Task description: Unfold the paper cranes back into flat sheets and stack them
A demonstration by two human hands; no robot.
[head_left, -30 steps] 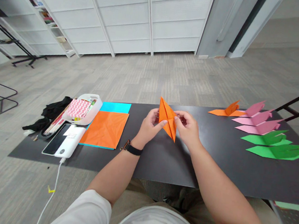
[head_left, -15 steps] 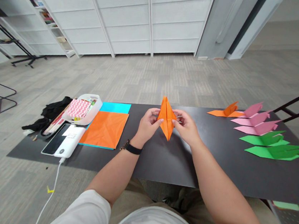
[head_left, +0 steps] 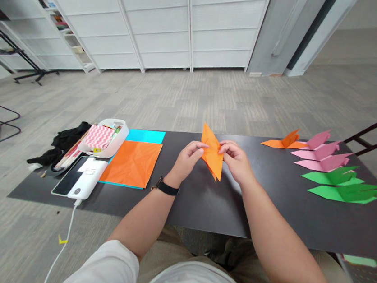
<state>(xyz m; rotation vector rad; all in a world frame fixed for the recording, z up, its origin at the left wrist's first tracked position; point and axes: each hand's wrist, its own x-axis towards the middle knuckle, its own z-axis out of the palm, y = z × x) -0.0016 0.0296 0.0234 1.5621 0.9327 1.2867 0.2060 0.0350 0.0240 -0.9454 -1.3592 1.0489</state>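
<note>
Our left hand (head_left: 186, 159) and right hand (head_left: 238, 163) pinch part-folded paper (head_left: 213, 152) mid-frame, six figures (head_left: 324, 164) seemingly finished at right, sheets (head_left: 131, 164) unshaped at left.

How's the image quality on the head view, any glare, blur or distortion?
Head view: diffuse light, a pale sheen on the dark table and a soft shadow near the right hand; the cabinets lean, probably wide-angle distortion; the held orange paper reads clearly, print on the white label doesn't.
</note>
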